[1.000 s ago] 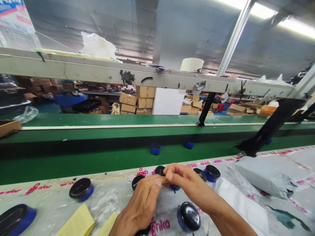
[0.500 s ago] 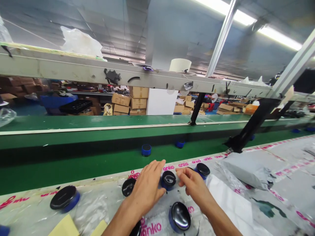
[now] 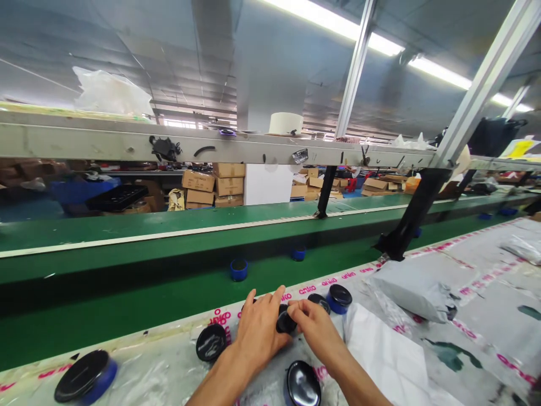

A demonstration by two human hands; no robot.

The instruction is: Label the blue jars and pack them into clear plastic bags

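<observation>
Between my hands stands a small round device with a black top and blue side (image 3: 286, 320). My left hand (image 3: 260, 324) lies along its left side, index finger past the far edge and thumb curled at the near edge, gripping it. At its upper right rim, my right hand (image 3: 313, 324) is closed in a pinch; what the fingertips hold is hidden. More such devices sit around: a tilted black-topped device (image 3: 211, 342) left of my left hand, a glossy device (image 3: 302, 383) nearer me, and a blue-sided device (image 3: 339, 299) beyond my right hand, beside another black-topped device (image 3: 319, 303).
The bench is covered with pink-printed plastic film (image 3: 338, 282). A larger-looking device (image 3: 85, 376) sits at left. White sheets (image 3: 384, 344) and a grey bag (image 3: 414, 290) lie at right. Beyond runs a green conveyor (image 3: 169, 307) carrying blue devices (image 3: 239, 270), with a black post (image 3: 412, 220).
My hands have come together at the middle device. The right hand has moved left onto its rim and the left hand has closed round its side. The camera view has shifted.
</observation>
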